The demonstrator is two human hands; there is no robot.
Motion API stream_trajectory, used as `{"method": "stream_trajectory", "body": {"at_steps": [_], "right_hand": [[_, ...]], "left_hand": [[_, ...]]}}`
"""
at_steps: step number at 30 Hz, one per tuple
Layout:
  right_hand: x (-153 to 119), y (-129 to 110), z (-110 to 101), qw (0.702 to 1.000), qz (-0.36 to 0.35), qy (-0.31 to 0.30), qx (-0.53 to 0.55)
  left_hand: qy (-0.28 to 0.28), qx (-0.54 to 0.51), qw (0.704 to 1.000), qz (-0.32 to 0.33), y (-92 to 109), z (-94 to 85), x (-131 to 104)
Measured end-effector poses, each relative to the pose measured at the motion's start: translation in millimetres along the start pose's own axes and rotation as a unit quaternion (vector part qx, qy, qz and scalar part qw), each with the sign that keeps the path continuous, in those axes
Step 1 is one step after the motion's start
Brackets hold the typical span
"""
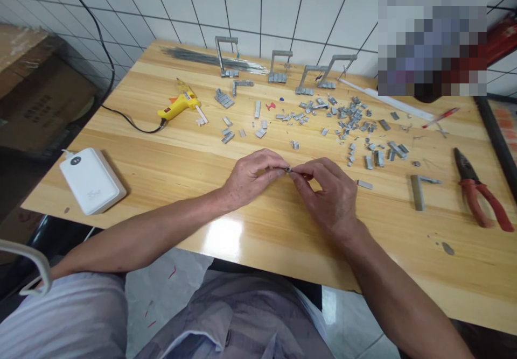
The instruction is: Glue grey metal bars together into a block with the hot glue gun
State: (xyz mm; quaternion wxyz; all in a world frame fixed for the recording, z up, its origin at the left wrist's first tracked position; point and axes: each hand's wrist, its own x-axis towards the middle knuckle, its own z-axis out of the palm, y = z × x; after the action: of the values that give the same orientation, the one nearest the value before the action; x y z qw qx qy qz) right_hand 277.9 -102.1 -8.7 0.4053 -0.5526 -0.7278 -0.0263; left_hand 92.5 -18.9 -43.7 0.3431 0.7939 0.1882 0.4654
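My left hand (256, 178) and my right hand (329, 192) meet over the middle of the wooden table, fingertips pinched together. Between them is a small grey metal-looking piece (288, 169), mostly covered by the fingers, so its exact shape is hidden. Both hands grip it. Beyond them lies a scattered heap of small grey staple strips (351, 114). A short grey strip (364, 184) rests just right of my right hand, and an L-shaped grey piece (418, 192) stands farther right.
Pliers with red handles (476, 189) lie at the right. A yellow glue gun (180, 106) and a white power bank (92, 181) are on the left. Several grey frames (278, 67) stand at the back near thin metal rods (210, 58). A red pen (440, 117) lies back right.
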Motion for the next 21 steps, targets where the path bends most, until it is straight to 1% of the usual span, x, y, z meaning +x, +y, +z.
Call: {"method": "stream_trajectory", "body": {"at_steps": [5, 7, 10, 12, 14, 16, 18, 21], "right_hand": [[-1, 2, 1, 1.000, 0.011, 0.005, 0.012], [-1, 4, 1, 1.000, 0.023, 0.006, 0.015], [-1, 6, 2, 0.999, 0.033, 0.003, 0.019], [-2, 7, 3, 0.999, 0.034, -0.002, 0.021], [-3, 7, 5, 0.999, 0.032, -0.007, 0.019], [-5, 7, 7, 1.000, 0.024, -0.009, 0.015], [-6, 6, 9, 1.000, 0.011, -0.008, 0.007], [-6, 5, 10, 1.000, -0.003, -0.006, -0.002]], "left_hand": [[-0.027, 0.026, 0.998, -0.054, -2, -1.2, 1], [-0.052, 0.079, 0.992, -0.088, -5, -2.5, 2], [-0.094, 0.178, 0.971, -0.128, -9, -4.4, 2], [-0.085, 0.202, 0.967, -0.131, -7, -5.4, 2], [-0.060, 0.157, 0.979, -0.114, -3, -6.2, 3], [-0.056, 0.070, 0.989, -0.113, 1, -7.0, 4], [-0.073, -0.012, 0.986, -0.150, 6, -7.6, 5], [-0.088, -0.105, 0.963, -0.233, 10, -7.9, 6]]}}
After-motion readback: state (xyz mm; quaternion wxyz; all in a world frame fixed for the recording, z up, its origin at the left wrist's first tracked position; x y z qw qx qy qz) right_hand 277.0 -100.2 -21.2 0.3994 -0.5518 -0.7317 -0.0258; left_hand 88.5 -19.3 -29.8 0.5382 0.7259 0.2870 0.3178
